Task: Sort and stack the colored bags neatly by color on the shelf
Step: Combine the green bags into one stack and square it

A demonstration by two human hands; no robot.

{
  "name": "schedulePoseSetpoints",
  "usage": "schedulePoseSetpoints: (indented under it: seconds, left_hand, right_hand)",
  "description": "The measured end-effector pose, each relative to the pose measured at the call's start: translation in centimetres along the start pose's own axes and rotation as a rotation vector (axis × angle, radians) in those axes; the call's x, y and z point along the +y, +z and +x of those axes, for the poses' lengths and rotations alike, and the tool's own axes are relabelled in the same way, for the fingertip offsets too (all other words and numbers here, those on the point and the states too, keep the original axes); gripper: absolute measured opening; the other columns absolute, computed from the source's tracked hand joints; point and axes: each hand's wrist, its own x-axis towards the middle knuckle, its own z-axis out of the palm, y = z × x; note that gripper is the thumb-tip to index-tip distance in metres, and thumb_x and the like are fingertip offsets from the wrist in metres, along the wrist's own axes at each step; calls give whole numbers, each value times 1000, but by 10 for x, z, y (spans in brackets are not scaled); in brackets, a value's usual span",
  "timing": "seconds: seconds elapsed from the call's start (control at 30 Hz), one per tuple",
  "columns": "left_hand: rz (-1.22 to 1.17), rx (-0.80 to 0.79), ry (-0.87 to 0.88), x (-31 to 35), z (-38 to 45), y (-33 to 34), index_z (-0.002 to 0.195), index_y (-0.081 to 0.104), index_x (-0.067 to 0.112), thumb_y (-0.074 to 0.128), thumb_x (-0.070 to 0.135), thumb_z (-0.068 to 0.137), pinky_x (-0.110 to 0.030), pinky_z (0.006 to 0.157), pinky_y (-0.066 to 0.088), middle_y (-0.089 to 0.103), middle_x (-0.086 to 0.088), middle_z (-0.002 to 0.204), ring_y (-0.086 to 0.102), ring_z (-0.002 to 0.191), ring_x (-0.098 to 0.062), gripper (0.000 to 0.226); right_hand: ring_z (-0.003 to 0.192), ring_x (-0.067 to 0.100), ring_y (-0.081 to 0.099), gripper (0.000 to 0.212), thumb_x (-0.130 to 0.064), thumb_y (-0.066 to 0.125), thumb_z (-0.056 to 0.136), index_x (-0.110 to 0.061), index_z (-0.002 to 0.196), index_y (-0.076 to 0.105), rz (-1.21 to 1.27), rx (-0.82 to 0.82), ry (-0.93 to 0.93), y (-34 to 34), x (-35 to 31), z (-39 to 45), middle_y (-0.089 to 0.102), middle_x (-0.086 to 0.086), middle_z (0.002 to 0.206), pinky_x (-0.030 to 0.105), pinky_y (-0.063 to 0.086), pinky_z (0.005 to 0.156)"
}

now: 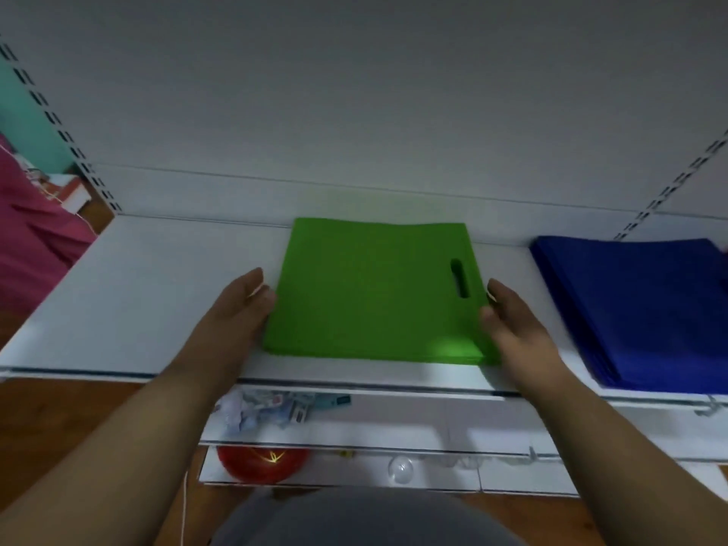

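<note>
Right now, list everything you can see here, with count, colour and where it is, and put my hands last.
green bags: one stack, green, middle of the top shelf, handle slot toward the right
blue bags: one stack, blue, right end of that shelf
crumpled packaging: a pile, white and blue, shelf below
round red object: one, red, lowest shelf
clear dome: one, transparent, lowest shelf
pink fabric: one, pink, far left
left hand: flat against the stack's left edge
right hand: flat against its right edge
</note>
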Motion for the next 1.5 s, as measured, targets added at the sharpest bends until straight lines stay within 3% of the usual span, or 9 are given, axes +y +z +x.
schedulePoseSetpoints:
  seconds: [0.07, 0.17, 0.3, 0.5, 0.73, 0.9, 1.07, 1.3, 1.5]
  left_hand:
    - [152, -99, 36, -2, -20, 1, 146, 34, 40, 75, 28, 84, -27, 101, 39, 44, 20, 138, 49, 123, -4, 74]
    - [631, -145, 111, 1, -26, 9, 148, 28, 41, 86, 34, 69, -26, 109, 30, 27, 19, 150, 33, 135, -5, 98]
    - [790, -25, 175, 4, -28, 16, 146, 42, 29, 82, 33, 77, -29, 110, 30, 25, 7, 156, 36, 136, -17, 80]
    - [786, 59, 213, 2, -32, 18, 135, 55, 23, 83, 33, 75, -30, 105, 37, 35, 5, 149, 44, 129, -18, 67]
    - [772, 29, 119, 7, -31, 17, 143, 46, 23, 86, 32, 71, -34, 108, 36, 30, 0, 152, 42, 132, -21, 83]
    - [839, 17, 62, 15, -26, 15, 133, 49, 23, 81, 37, 69, -34, 83, 47, 60, -5, 120, 58, 106, -25, 72]
    - [805, -40, 0, 20, -25, 16, 124, 54, 16, 82, 33, 72, -29, 74, 44, 65, -5, 111, 60, 95, -23, 61]
    - [841, -77, -83, 21, -26, 13, 83, 65, 11, 75, 33, 76, -24, 54, 41, 65, -3, 76, 62, 70, -18, 25]
    - [657, -71, -87, 21, -28, 12, 108, 58, 17, 78, 58, 56, -30, 66, 48, 63, -1, 99, 63, 85, -20, 69]
  right_hand:
    - [109, -13, 53, 60, -46, 73, 82, -46, 131, 39, -369, -88, -159, 0, 2, -18, 52, -27, 124, 2, 39, 86]
    - [139, 6, 32, 94, -57, 81, 68, -35, 146, 34, -649, -126, -161, -4, 9, -15, 29, -10, 156, 18, 26, 108]
    - [143, 16, 31, 91, -53, 82, 68, -25, 145, 43, -703, -82, -203, -4, 6, -13, 27, 0, 159, 20, 24, 108]
    - [139, 20, 39, 80, -45, 83, 72, -22, 141, 50, -715, -31, -193, -1, 7, -18, 28, 3, 158, 23, 32, 106]
    - [139, 20, 38, 84, -43, 83, 71, -25, 143, 45, -684, 11, -100, 1, 7, -23, 23, 1, 160, 30, 38, 104]
    - [122, 26, 52, 72, -37, 79, 77, -20, 139, 47, -736, 73, -84, 5, 8, -29, 45, 5, 145, 35, 45, 95]
    - [102, 25, 59, 60, -33, 73, 83, -16, 135, 50, -779, 115, -79, 10, 4, -38, 56, 3, 130, 32, 45, 83]
    - [121, 29, 52, 67, -38, 75, 81, -13, 137, 48, -825, 99, -111, 15, 1, -39, 47, 7, 143, 36, 44, 97]
    - [121, 26, 52, 65, -37, 75, 81, -11, 135, 51, -815, 117, -151, 14, 7, -42, 49, 7, 141, 33, 42, 99]
